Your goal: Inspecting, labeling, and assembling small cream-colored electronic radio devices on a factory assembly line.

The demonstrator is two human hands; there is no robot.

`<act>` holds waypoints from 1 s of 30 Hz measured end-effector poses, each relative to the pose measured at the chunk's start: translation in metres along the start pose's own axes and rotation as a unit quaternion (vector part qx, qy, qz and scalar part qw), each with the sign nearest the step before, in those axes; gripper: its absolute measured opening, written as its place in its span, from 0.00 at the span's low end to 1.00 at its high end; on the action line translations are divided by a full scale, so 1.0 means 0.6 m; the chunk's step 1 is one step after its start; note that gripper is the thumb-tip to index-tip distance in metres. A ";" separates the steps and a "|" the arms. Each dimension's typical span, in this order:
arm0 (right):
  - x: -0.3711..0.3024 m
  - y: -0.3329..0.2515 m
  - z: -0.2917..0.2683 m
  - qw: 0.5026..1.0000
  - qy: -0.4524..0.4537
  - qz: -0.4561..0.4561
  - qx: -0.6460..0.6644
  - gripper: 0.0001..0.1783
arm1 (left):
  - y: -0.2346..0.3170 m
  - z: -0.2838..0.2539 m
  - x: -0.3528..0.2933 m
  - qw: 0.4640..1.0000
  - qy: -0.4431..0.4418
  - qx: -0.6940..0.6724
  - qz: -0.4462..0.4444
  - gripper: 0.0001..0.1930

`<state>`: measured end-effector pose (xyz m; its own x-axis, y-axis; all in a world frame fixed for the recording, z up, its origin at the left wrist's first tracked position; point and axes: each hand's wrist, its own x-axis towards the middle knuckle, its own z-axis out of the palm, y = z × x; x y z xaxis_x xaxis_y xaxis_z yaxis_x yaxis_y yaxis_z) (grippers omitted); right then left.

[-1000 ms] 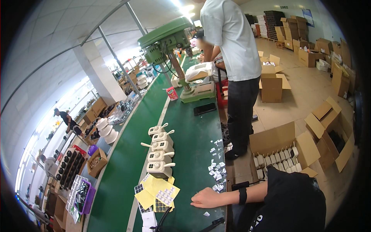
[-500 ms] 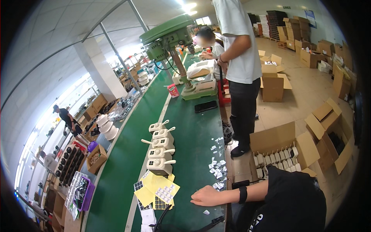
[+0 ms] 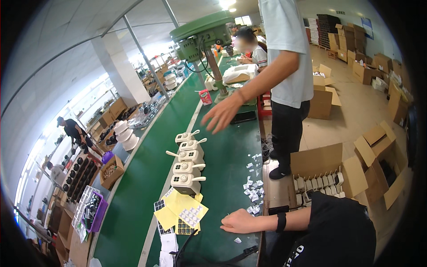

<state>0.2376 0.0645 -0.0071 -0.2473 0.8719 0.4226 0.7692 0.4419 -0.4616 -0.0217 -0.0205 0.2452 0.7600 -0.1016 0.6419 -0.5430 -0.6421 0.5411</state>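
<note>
My right hand (image 3: 240,221) rests on the green work surface (image 3: 222,191) with its fingers curled closed; nothing shows in them, though the fingertips face down. A black band circles its wrist. My left hand is out of view. Nearest to my right hand are small white paper scraps (image 3: 254,193) and a yellow sheet of white stickers (image 3: 191,215), lying over dark sticker sheets. Beyond these stands a row of several cream box-shaped units (image 3: 186,183), each with a loop handle and round knob. A standing co-worker's open hand (image 3: 224,114) reaches above the row's far end.
A green drill press (image 3: 200,33) stands farther along the bench, near a dark phone (image 3: 243,117) and a small red carton (image 3: 205,97). An open cardboard box (image 3: 316,159) holding cream units is on the right. A black cable (image 3: 184,249) crosses the near end.
The standing co-worker has stretched an arm leftward over the bench toward the cream units. The whole view has shifted slightly; my right hand keeps its place and closed shape.
</note>
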 end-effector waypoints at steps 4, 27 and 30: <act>-0.002 0.004 0.008 0.999 0.041 -0.013 0.011 0.17 | 0.006 0.000 -0.013 1.000 -0.004 0.011 -0.011 0.40; -0.008 -0.001 0.007 0.999 0.039 -0.010 0.014 0.18 | 0.036 -0.019 -0.068 0.994 -0.077 0.062 -0.039 0.44; -0.010 0.000 0.009 0.999 0.031 -0.004 0.020 0.18 | 0.038 -0.022 -0.069 0.993 -0.090 0.065 -0.043 0.45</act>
<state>0.2358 0.0601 -0.0138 -0.2144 0.8542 0.4737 0.7436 0.4572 -0.4879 -0.0705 -0.0210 0.2381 0.8589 -0.1686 0.4836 -0.4320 -0.7457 0.5072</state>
